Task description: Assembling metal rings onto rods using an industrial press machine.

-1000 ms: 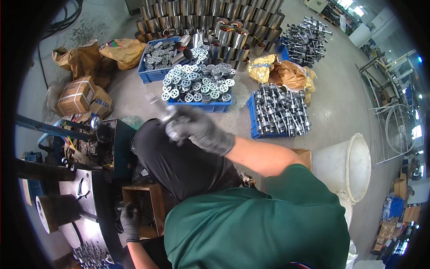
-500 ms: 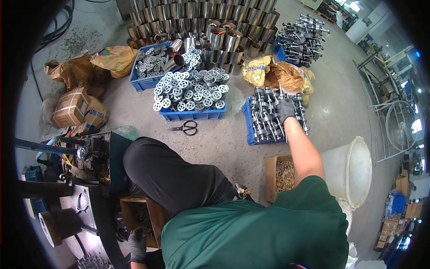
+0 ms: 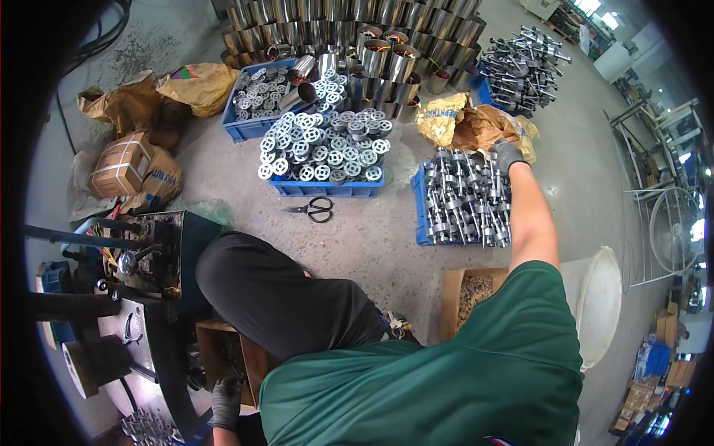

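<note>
My right hand (image 3: 508, 154), in a grey glove, is at the far right end of a blue crate (image 3: 422, 217) heaped with metal rotors on shafts (image 3: 462, 195). Its fingers are curled, and what they hold, if anything, is hidden. Low on the left, my left hand (image 3: 225, 401), gloved too, is beside an open wooden box (image 3: 210, 351) with dark contents. The fingers of that hand are bent together, and I cannot make out anything in them.
Blue crates of round metal end caps (image 3: 327, 152) stand ahead, with black-handled scissors (image 3: 320, 209) before them. Steel cylinders (image 3: 349, 33) are stacked behind. A crumpled paper bag (image 3: 476, 125) lies beyond the rotors. A machine (image 3: 149, 327) is at left, a white tub (image 3: 599, 308) at right.
My right hand has moved from over the middle of the rotors to the crate's far right end. My left hand stays beside the wooden box. The whole view has shifted slightly.
</note>
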### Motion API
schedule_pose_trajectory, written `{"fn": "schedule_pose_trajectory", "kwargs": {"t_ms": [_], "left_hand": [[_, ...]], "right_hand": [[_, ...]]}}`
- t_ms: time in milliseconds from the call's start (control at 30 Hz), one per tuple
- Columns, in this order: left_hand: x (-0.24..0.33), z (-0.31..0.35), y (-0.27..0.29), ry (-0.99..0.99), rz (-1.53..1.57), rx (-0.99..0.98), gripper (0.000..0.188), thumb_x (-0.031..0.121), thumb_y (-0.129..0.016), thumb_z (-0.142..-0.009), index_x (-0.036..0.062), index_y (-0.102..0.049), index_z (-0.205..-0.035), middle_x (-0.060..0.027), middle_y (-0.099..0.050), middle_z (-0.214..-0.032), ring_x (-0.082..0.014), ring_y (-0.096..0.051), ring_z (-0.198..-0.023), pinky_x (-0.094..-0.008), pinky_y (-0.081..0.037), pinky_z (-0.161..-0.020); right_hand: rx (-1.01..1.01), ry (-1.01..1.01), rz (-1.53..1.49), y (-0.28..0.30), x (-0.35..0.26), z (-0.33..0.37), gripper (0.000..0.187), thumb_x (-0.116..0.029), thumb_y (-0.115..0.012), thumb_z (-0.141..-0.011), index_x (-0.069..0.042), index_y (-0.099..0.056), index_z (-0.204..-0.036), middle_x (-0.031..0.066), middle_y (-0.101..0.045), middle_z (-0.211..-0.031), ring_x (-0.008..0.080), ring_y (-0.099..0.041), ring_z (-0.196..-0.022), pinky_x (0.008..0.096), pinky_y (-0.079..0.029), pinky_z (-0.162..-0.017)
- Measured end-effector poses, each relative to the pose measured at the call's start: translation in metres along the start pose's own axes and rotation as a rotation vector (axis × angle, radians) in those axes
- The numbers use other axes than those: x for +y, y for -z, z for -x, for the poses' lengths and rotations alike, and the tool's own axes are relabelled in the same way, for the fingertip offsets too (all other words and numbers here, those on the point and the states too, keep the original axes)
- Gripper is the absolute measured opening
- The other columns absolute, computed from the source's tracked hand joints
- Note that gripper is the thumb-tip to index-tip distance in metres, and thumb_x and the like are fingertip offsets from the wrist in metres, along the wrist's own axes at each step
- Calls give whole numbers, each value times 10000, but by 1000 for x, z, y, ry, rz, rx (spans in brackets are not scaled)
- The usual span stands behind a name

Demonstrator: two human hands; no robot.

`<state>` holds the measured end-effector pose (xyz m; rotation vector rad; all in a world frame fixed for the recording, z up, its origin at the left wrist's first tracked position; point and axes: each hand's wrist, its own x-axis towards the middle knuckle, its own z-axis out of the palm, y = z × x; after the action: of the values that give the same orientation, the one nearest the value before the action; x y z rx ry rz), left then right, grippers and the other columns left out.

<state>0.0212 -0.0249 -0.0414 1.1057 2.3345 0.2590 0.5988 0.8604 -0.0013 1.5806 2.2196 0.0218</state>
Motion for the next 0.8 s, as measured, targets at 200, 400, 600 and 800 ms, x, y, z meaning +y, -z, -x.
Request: {"fn": "schedule_pose_trajectory", "kwargs": {"t_ms": [200,400,600,800], "left_hand": [[8,6,6,56,54,17,296,91,-720,-843,40,-699,-1134,-213,-679,-1078,-407,-664,-1010,-477,-544,-898],[17,8,14,40,-107,44,287,91,-727,-861,43,-705,-1142,-205,-686,-1061,-396,-665,-1010,-461,-546,-897],[47,27,51,71,169,288,306,130,-731,-938,68,-704,-1236,-160,-716,-1129,-318,-704,-1037,-404,-562,-909],[23,46,122,98,361,550,314,141,-734,-945,63,-701,-1247,-139,-730,-1118,-232,-709,-1039,-366,-569,-919]], "right_hand": [[148,-162,-372,-64,-35,13,537,-72,-569,-864,-145,-625,-1392,268,-670,-1283,432,-642,-1210,474,-510,-1035],[487,-306,-431,-153,-19,7,493,-219,-652,-875,-80,-657,-1348,283,-673,-1280,437,-627,-1234,478,-477,-1088],[332,-122,147,-196,6,-28,576,-172,-415,-1054,-165,-372,-1628,149,-427,-1631,353,-421,-1485,443,-353,-1225],[118,-144,-158,-69,-13,-87,550,-233,-459,-1043,-78,-416,-1569,150,-525,-1554,333,-506,-1416,401,-372,-1192]]}}
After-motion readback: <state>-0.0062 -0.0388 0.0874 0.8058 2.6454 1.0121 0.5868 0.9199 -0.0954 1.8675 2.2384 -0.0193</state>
